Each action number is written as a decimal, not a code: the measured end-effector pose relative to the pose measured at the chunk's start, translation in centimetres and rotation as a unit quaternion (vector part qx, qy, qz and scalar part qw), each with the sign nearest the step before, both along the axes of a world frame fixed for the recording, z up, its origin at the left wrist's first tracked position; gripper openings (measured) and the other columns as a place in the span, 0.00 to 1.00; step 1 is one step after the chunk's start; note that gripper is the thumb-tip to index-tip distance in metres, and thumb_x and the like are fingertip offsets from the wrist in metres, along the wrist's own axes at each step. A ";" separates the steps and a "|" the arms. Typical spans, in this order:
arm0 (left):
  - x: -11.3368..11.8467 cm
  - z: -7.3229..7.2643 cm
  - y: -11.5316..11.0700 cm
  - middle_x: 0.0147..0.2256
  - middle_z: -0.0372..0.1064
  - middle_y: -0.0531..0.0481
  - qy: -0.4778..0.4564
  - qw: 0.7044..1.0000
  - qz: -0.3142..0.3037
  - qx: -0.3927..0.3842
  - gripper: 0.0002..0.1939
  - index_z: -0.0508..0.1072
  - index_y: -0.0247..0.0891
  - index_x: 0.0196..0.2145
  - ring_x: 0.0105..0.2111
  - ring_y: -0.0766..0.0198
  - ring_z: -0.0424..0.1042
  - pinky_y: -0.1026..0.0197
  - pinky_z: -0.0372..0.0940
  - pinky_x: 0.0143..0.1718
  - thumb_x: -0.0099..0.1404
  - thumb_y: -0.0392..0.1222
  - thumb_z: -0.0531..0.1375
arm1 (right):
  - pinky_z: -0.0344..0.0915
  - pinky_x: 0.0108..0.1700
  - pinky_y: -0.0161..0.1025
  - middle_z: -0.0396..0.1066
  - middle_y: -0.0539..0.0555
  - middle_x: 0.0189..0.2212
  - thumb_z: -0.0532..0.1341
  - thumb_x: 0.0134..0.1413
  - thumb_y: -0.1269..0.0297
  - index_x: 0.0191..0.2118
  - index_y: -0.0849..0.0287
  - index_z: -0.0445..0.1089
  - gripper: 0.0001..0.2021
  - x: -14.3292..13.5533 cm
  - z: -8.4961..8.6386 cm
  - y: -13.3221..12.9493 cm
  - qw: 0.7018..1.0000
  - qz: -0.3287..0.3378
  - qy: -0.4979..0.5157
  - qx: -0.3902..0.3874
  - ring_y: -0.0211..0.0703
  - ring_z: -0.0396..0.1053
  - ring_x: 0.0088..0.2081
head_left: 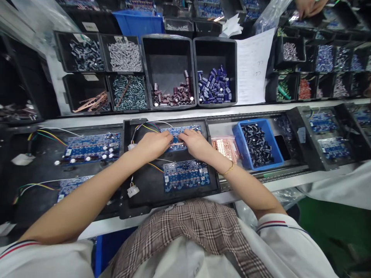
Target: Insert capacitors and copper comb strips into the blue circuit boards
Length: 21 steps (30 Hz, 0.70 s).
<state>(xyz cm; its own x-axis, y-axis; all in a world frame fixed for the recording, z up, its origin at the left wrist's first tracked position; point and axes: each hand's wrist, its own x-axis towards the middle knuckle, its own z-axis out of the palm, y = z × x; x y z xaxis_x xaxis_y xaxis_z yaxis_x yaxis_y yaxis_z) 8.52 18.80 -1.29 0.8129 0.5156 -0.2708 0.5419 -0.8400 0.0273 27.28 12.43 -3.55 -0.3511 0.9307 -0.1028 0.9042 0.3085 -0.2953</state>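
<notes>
Both of my hands are over the upper blue circuit board [189, 128], which lies in a black tray [150, 197]. My left hand [156, 143] bends its fingers down onto the board's left half, fingertips pressed together. On the right half, my right hand [194, 143] has its fingers curled in the same way, close to the left fingertips. A thin copper-coloured strip [177, 144] shows on the board between the hands. What the fingertips pinch is hidden. Below lies a second blue circuit board [187, 178] with coloured wires and a white connector [133, 190] at its left.
To the right are a bag of copper strips [225, 148] and a blue bin [275, 160] of black capacitors. Black bins hold brown capacitors [179, 94] and blue capacitors [215, 87]. Another tray with boards [92, 144] adjoins on the left. A co-worker's hand [310, 7] shows at top right.
</notes>
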 end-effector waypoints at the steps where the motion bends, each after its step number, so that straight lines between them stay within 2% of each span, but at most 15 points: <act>1: -0.1 -0.1 0.0 0.39 0.72 0.42 -0.005 1.000 -0.001 0.000 0.13 0.72 0.33 0.41 0.34 0.54 0.74 0.59 0.61 0.28 0.70 0.40 0.51 | 0.51 0.39 0.41 0.68 0.56 0.42 0.50 0.58 0.79 0.43 0.58 0.67 0.13 0.0 0.0 0.1 1.000 -0.001 0.003 -0.002 0.47 0.62 0.43; 5: -0.2 -0.3 -0.2 0.40 0.72 0.42 -0.016 1.000 0.004 -0.003 0.13 0.72 0.34 0.42 0.35 0.55 0.74 0.60 0.61 0.29 0.71 0.42 0.52 | 0.51 0.39 0.41 0.67 0.54 0.40 0.50 0.57 0.79 0.40 0.58 0.66 0.11 0.1 -0.1 0.2 1.000 0.005 0.014 -0.005 0.47 0.62 0.42; 13: -0.2 -0.1 0.2 0.41 0.72 0.42 -0.008 0.999 0.024 -0.041 0.12 0.72 0.34 0.43 0.37 0.54 0.74 0.59 0.63 0.32 0.69 0.43 0.54 | 0.53 0.42 0.41 0.67 0.56 0.42 0.50 0.58 0.79 0.42 0.59 0.66 0.13 0.2 -0.2 0.1 1.000 -0.001 0.023 -0.011 0.47 0.61 0.44; 21: -0.4 -0.5 -0.3 0.41 0.73 0.42 -0.039 0.999 0.029 -0.024 0.14 0.73 0.34 0.43 0.36 0.55 0.74 0.60 0.62 0.31 0.69 0.45 0.52 | 0.55 0.44 0.41 0.67 0.57 0.42 0.50 0.58 0.79 0.42 0.60 0.66 0.12 0.2 0.3 0.1 0.999 -0.002 0.044 -0.019 0.46 0.61 0.44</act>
